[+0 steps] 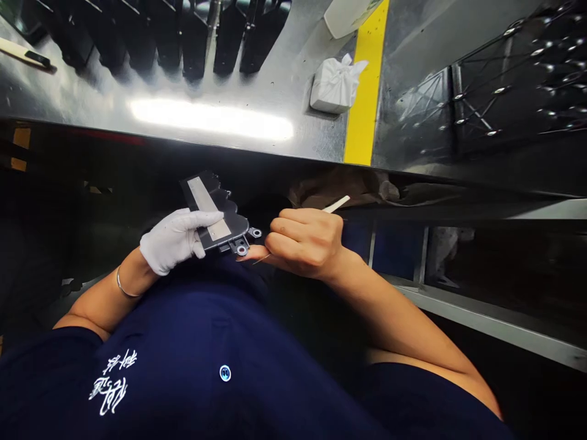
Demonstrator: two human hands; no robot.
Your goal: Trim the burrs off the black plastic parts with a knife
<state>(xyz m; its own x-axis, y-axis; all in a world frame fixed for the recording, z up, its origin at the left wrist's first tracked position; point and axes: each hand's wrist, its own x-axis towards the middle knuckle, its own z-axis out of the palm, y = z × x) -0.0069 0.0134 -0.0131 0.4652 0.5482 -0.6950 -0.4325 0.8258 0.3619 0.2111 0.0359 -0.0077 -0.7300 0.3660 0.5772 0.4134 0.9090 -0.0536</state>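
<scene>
My left hand (178, 235), in a white glove, grips a dark plastic part (236, 223) above my lap, thumb on top. A pale grey strip (204, 201) runs along the part's face, one edge is scalloped, and two ringed lugs stick out at its near right end. My bare right hand (305, 241) is closed round a slim tool with a cream handle (337, 204). A thin pointed tip shows below the fist, close to the lugs. The index finger or thumb reaches to the lug end; which finger it is I cannot tell.
On the metal table (192, 104) ahead stand several black parts (195, 43) in a row. A white wrapped block (334, 85) lies by a yellow tape strip (364, 91). More black parts (477, 91) are at right. A cream-handled tool (22, 54) lies far left.
</scene>
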